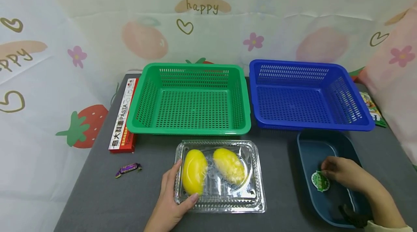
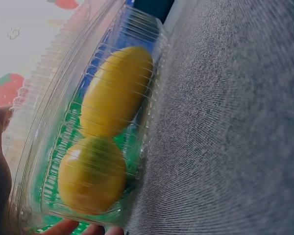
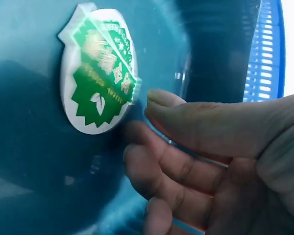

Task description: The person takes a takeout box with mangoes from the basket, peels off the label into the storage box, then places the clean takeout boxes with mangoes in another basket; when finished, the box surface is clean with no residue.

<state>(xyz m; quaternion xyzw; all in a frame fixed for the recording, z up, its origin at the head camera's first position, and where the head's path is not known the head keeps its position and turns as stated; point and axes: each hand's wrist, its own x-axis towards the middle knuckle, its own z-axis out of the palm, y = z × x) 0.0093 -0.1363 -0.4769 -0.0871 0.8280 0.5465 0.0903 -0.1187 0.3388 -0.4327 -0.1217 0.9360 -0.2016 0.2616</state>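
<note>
My left hand (image 1: pixel 174 195) holds the left side of a clear plastic clamshell box (image 1: pixel 224 203), thumb at its near edge and fingers along its side. Inside the box lie two yellow fruits that look like mangoes, one on the left (image 1: pixel 194 172) and one on the right (image 1: pixel 229 165). My right hand (image 1: pixel 350 174) is down inside a dark blue basin (image 1: pixel 307 188). A flat green-and-white badge-like piece (image 3: pixel 100 73) with printed lettering lies against the basin's surface. In the right wrist view, the thumb and loosely bent fingers are beside it, with nothing between them.
A green basket (image 1: pixel 189 131) and a blue basket (image 1: pixel 312 125) stand at the back. At left are a red-and-white pasta box (image 1: pixel 123 116) and a purple-wrapped candy (image 1: pixel 128 169). A colourful packet (image 1: pixel 373 109) lies beyond the blue basket. Printed cloth (image 1: pixel 208 40) hangs behind the grey table.
</note>
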